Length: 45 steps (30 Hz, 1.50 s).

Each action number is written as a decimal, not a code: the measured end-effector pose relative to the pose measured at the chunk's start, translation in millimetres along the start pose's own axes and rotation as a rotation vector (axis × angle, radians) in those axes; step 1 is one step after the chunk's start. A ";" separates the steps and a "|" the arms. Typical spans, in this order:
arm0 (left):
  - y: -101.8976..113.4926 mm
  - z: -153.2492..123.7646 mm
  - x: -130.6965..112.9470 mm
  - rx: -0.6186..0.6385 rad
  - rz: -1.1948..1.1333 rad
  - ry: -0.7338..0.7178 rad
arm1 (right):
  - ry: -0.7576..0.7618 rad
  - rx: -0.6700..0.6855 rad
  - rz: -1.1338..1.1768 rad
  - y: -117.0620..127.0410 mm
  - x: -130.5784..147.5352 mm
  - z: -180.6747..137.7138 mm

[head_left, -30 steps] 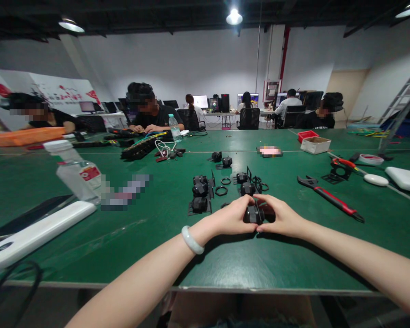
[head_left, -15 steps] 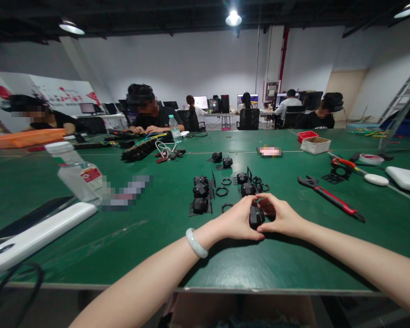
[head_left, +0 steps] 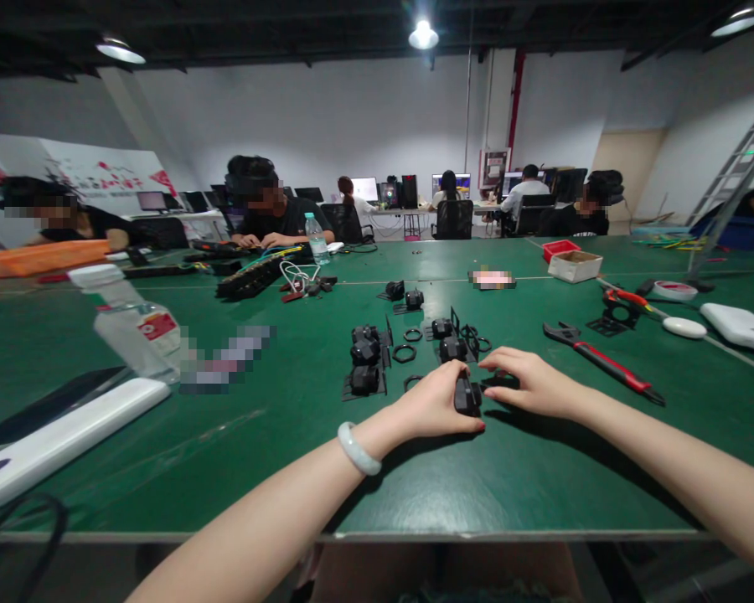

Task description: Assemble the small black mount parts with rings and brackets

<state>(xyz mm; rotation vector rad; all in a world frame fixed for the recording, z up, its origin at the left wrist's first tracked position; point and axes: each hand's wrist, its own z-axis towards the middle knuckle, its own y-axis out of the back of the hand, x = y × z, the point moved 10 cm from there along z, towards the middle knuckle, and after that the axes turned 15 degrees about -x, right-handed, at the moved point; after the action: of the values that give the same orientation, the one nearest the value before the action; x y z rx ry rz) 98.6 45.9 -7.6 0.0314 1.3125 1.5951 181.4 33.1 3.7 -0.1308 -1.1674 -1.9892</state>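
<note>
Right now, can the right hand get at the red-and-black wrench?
Likely yes: the right hand looks open, and only green tabletop shows between it and the wrench, which lies beyond it to the right.

I see everything through 1 camera, worn on the head of the person at the green table (head_left: 276, 469). It faces forward and down, so the near table edge crosses low in my view, with the lap (head_left: 377, 574) under it. The left hand (head_left: 436, 404) and right hand (head_left: 537, 387) are near the lens, right of centre and below the middle; the 2 forearms (head_left: 270, 515) reach in from the bottom and the right side. Looking across the table, I get the far wall (head_left: 364, 109) well off and 3 ceiling lamps (head_left: 423, 36) along the top.
</note>
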 end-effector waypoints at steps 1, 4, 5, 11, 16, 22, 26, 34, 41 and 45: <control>0.2 -0.1 0.0 0.008 0.012 -0.007 | 0.014 -0.008 -0.081 7.1 -4.5 1.4; 1.6 -0.5 -1.9 0.020 0.032 -0.046 | 0.002 0.003 -0.219 20.1 -20.6 2.7; 2.0 -0.6 -2.0 0.024 0.041 -0.051 | -0.011 0.019 -0.236 21.0 -25.4 2.0; 3.6 -2.0 -3.4 0.046 0.082 -0.065 | -0.069 0.120 -0.239 7.8 -40.6 -5.5; 2.5 -2.1 -2.0 0.041 0.081 -0.077 | -0.044 0.169 -0.205 -2.7 -39.9 -7.3; 0.2 -2.6 1.1 0.041 0.070 -0.082 | -0.012 0.150 -0.197 -6.6 -25.4 -5.3; 0.4 -3.0 1.8 0.040 0.075 -0.083 | 0.013 0.132 -0.200 -10.7 -7.6 -6.4; -1.0 -2.6 2.7 0.046 0.076 -0.071 | 0.005 0.049 -0.079 -16.6 12.1 -10.0; 0.4 -3.0 4.0 0.043 0.032 -0.061 | 0.022 -0.043 0.017 -7.3 21.1 -6.7; 1.5 -2.9 1.4 0.040 0.033 -0.077 | 0.041 -0.038 0.062 -10.1 26.6 -7.7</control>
<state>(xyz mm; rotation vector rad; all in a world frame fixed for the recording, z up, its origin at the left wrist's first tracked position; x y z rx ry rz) 95.3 45.0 -8.4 0.1393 1.2900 1.5798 158.9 14.1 4.4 -0.1434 -1.0871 -1.9510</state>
